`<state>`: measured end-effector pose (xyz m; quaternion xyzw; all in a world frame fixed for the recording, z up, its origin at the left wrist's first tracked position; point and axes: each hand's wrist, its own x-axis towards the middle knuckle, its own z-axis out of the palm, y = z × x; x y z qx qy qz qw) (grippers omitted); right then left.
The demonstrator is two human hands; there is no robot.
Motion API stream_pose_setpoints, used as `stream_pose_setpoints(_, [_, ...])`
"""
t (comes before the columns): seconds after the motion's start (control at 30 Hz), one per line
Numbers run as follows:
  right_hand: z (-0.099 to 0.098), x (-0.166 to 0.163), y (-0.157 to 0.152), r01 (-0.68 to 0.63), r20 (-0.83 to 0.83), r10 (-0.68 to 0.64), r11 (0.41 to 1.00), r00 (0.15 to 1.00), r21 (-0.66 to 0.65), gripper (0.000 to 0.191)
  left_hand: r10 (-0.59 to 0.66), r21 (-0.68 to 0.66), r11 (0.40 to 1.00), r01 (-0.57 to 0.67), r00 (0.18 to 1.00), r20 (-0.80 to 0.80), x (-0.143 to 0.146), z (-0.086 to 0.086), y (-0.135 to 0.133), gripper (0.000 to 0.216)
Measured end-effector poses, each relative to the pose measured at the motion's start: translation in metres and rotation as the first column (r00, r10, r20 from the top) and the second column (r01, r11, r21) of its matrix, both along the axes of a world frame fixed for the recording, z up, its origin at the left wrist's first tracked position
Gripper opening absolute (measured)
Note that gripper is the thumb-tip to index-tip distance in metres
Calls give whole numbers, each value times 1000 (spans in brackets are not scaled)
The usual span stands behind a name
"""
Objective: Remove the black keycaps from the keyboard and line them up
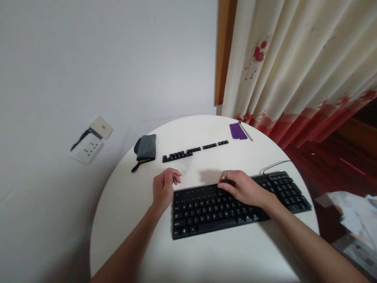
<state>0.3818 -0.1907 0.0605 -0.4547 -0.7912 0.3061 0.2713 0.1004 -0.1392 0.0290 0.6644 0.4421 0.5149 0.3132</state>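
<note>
A black keyboard (235, 206) lies on a round white table (188, 255). My left hand (164, 188) hovers at the keyboard's left end, fingers loosely curled, holding nothing. My right hand (243, 188) rests over the keyboard's top row, its fingertips on a small dark piece that looks like a keycap (227, 182). Beyond the keyboard, a row of loose black keycaps (193, 151) is laid out on the table in several short groups.
A grey and black pouch (145, 149) lies at the back left of the table. A purple cloth (237, 131) and a thin stick (246, 131) lie at the back right. The keyboard's cable (272, 165) runs off right. Wall socket (88, 145) left, curtain (294, 67) behind.
</note>
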Motion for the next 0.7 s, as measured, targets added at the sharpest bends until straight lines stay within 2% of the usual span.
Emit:
stream_pose_setpoints(0.2, [1,-6,-2,-116,48,116,993,992,7,23,7,10,1000,-7,1000,5,1,0,0,45])
stream_pose_setpoints(0.37, [-4,-11,0,12,29,-13,1000,999,19,30,32,1,999,-32,999,5,1,0,0,48])
stream_pose_setpoints(0.7, [-16,-15,2,89,20,-88,994,996,-67,40,10,-23,1000,-10,1000,-16,4,-1,-2,47])
